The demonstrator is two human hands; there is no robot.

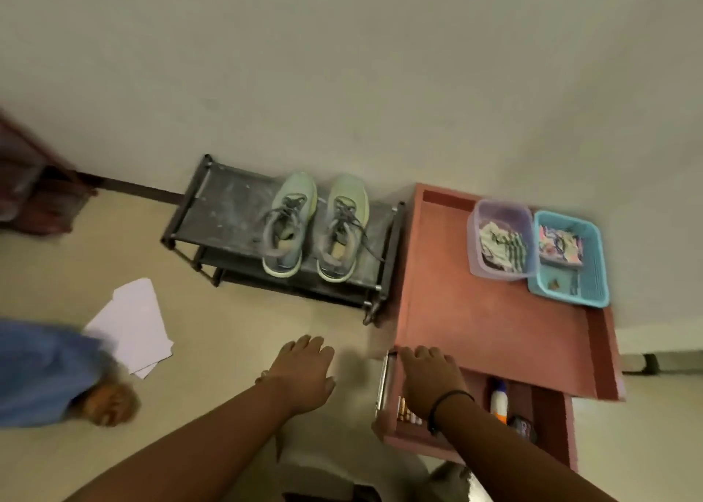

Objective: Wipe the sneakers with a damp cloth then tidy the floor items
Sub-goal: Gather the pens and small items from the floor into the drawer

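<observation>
Pale green lace-up sneakers (315, 228) on black metal rack (213, 212) at 12 o'clock from left hand (304, 372), nearer, fingers spread, empty; right hand (430, 380) rests in open pink drawer (392, 425).

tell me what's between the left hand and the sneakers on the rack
In the head view, only bare floor and the rack's front edge lie between the left hand and the sneakers.

dusty metal rack (228, 212), mesh-cloth sneakers (315, 224)
</observation>
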